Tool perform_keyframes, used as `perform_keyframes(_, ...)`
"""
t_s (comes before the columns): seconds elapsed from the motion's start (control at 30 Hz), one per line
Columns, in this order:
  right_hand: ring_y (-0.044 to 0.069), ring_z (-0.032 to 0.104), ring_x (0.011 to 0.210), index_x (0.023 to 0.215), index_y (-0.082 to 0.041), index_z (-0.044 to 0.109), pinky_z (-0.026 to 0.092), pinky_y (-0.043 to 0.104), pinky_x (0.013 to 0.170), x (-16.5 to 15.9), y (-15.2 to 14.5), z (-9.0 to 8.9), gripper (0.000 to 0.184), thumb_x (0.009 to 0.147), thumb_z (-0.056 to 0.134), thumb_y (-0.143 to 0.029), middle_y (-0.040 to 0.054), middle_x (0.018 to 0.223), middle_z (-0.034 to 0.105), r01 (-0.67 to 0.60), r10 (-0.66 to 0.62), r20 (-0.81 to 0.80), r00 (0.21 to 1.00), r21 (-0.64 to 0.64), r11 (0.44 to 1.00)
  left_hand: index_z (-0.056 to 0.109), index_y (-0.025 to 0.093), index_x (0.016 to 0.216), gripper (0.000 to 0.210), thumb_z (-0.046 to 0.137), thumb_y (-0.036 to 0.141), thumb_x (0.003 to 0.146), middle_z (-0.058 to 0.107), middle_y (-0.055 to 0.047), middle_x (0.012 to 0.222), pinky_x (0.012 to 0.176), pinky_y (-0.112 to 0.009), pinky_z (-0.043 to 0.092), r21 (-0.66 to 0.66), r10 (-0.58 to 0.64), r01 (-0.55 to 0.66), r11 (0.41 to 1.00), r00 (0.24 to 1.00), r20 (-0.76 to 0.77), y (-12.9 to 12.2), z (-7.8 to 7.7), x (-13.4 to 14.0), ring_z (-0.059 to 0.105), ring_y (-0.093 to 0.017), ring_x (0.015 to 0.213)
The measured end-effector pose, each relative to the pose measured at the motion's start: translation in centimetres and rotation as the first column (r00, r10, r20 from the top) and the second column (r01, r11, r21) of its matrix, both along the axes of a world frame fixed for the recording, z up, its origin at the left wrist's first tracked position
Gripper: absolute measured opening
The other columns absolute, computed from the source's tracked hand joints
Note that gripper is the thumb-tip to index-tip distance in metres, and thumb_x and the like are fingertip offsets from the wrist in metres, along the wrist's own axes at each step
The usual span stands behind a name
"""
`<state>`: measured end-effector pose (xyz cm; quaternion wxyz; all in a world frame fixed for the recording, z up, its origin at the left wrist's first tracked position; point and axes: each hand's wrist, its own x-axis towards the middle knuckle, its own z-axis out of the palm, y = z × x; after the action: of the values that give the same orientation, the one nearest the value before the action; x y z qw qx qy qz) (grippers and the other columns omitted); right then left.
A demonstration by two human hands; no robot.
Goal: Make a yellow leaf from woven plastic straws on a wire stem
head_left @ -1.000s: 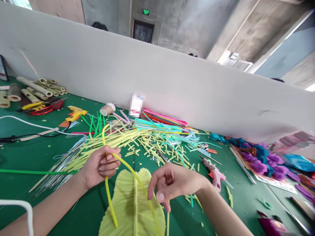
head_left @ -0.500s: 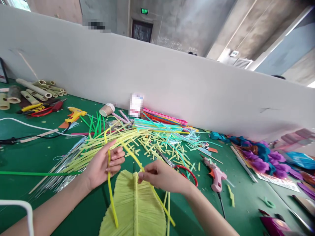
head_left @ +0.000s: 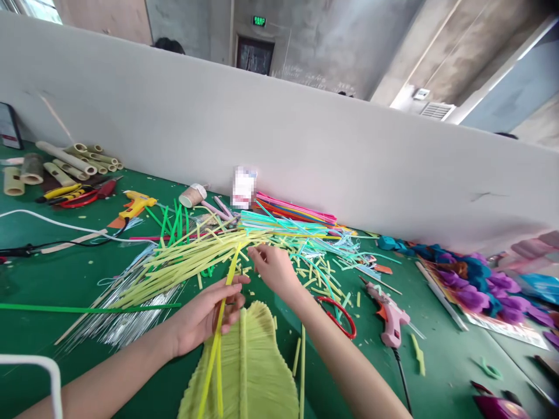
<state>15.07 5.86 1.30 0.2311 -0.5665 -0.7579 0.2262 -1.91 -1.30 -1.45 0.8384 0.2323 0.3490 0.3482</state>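
Note:
My left hand (head_left: pixel 213 311), fingers curled, holds a fuzzy yellow pipe cleaner (head_left: pixel 232 269) folded at its top, with two tails hanging down. Its tails pass in front of a large yellow-green leaf (head_left: pixel 262 366) made of fuzzy strips, with a raised rib down its middle. My right hand (head_left: pixel 273 265) is up near the fold, fingers bent and drawn together. A small gap shows between its fingertips and the pipe cleaner; whether anything is inside the fingers is hidden. Behind both hands lies a pile of yellow-green pipe cleaners (head_left: pixel 183 265).
Red-handled scissors (head_left: pixel 349 326) and a pink glue gun (head_left: pixel 391 317) lie to the right. At left are a yellow glue gun (head_left: pixel 138 205), pliers (head_left: pixel 65 192) and bamboo tubes (head_left: pixel 65 157). Purple and blue fuzzy pieces (head_left: pixel 476 285) sit far right. A white partition (head_left: pixel 305 145) stands behind.
My right hand has moved up from the leaf's tip toward the fold. My left hand has shifted right and down, and the pipe cleaner's two tails now hang close together.

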Motion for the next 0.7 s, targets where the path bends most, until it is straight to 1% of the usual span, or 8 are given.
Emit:
perform_keyframes(0.03, 0.019, 0.061, 0.066, 0.097, -0.016, 0.071, 0.041, 0.028, 0.063, 0.2, 1.2, -0.1, 0.032, 0.097, 0.045, -0.034, 0.0062, 0.074, 0.069, 0.026, -0.028, 0.033, 0.999, 0.069, 0.997, 0.061, 0.021, 0.108, 0.021, 0.061, 0.033, 0.09, 0.048, 0.006, 0.064, 0.035, -0.014, 0.029, 0.001, -0.023, 0.023, 1.0, 1.0, 0.006, -0.1, 0.1, -0.1, 0.041, -0.004, 0.043)
perform_keyframes(0.1, 0.021, 0.062, 0.081, 0.114, -0.016, 0.066, 0.043, 0.03, 0.071, 0.6, 3.6, -0.6, 0.028, 0.095, 0.046, -0.024, 0.0093, 0.09, 0.07, 0.016, -0.034, 0.096, 0.995, 0.189, 0.982, 0.064, 0.018, 0.097, 0.019, 0.058, 0.035, 0.091, 0.036, 0.008, 0.055, 0.031, -0.013, 0.02, -0.007, -0.123, 0.123, 0.992, 0.992, 0.029, -0.5, 0.3, -0.1, 0.025, -0.002, 0.037)
perform_keyframes(0.17, 0.024, 0.057, 0.1, 0.116, -0.019, 0.067, 0.043, 0.032, 0.082, 0.7, 5.8, -1.1, 0.029, 0.095, 0.045, -0.019, 0.011, 0.105, 0.067, -0.053, 0.005, 0.167, 0.986, 0.288, 0.956, 0.064, 0.017, 0.09, 0.026, 0.054, 0.041, 0.093, 0.034, 0.008, 0.053, 0.03, -0.013, 0.022, -0.016, -0.24, 0.241, 0.971, 0.97, 0.036, -1.0, 0.4, 0.1, 0.025, -0.003, 0.036)
perform_keyframes(0.27, 0.024, 0.052, 0.105, 0.105, -0.024, 0.072, 0.043, 0.032, 0.086, 0.4, 8.2, -1.9, 0.024, 0.094, 0.05, -0.02, 0.0096, 0.107, 0.063, -0.193, 0.088, 0.286, 0.954, 0.365, 0.911, 0.063, 0.017, 0.087, 0.032, 0.05, 0.046, 0.093, 0.042, 0.005, 0.055, 0.032, -0.015, 0.036, -0.023, -0.318, 0.319, 0.948, 0.947, 0.036, -1.6, 0.3, 0.7, 0.037, -0.006, 0.039)
perform_keyframes(0.37, 0.024, 0.049, 0.104, 0.114, -0.024, 0.068, 0.044, 0.034, 0.087, -0.4, 9.2, -2.2, 0.027, 0.093, 0.051, -0.02, 0.0104, 0.112, 0.059, -0.291, 0.125, 0.382, 0.916, 0.416, 0.861, 0.063, 0.018, 0.093, 0.031, 0.05, 0.047, 0.093, 0.049, 0.003, 0.06, 0.038, -0.018, 0.046, -0.041, -0.298, 0.3, 0.953, 0.953, 0.063, -1.8, -0.2, 1.2, 0.047, -0.008, 0.044)
perform_keyframes(0.47, 0.024, 0.048, 0.104, 0.122, -0.023, 0.061, 0.043, 0.036, 0.087, -1.2, 9.3, -2.4, 0.036, 0.09, 0.049, -0.013, 0.0115, 0.118, 0.055, -0.361, 0.134, 0.463, 0.876, 0.445, 0.819, 0.062, 0.017, 0.1, 0.026, 0.054, 0.041, 0.091, 0.055, 0.001, 0.066, 0.043, -0.02, 0.049, -0.051, -0.256, 0.258, 0.965, 0.965, 0.051, -1.8, -0.7, 1.5, 0.053, -0.01, 0.049)
perform_keyframes(0.6, 0.028, 0.047, 0.102, 0.105, -0.016, 0.067, 0.043, 0.04, 0.082, -1.8, 9.4, -2.5, 0.026, 0.089, 0.047, -0.009, 0.0162, 0.113, 0.057, -0.413, 0.117, 0.55, 0.827, 0.451, 0.791, 0.06, 0.017, 0.105, 0.022, 0.06, 0.026, 0.085, 0.058, 0.0, 0.071, 0.05, -0.023, 0.05, -0.059, -0.177, 0.175, 0.983, 0.984, -0.021, -1.7, -1.2, 1.7, 0.057, -0.011, 0.055)
perform_keyframes(0.7, 0.028, 0.047, 0.102, 0.089, -0.016, 0.067, 0.042, 0.039, 0.082, -2.1, 9.4, -2.3, 0.02, 0.09, 0.048, -0.01, 0.016, 0.111, 0.058, -0.464, 0.138, 0.588, 0.797, 0.449, 0.764, 0.059, 0.016, 0.108, 0.025, 0.06, 0.024, 0.084, 0.059, 0.0, 0.071, 0.053, -0.025, 0.051, -0.06, -0.17, 0.169, 0.984, 0.985, -0.019, -1.6, -1.5, 1.8, 0.058, -0.012, 0.057)
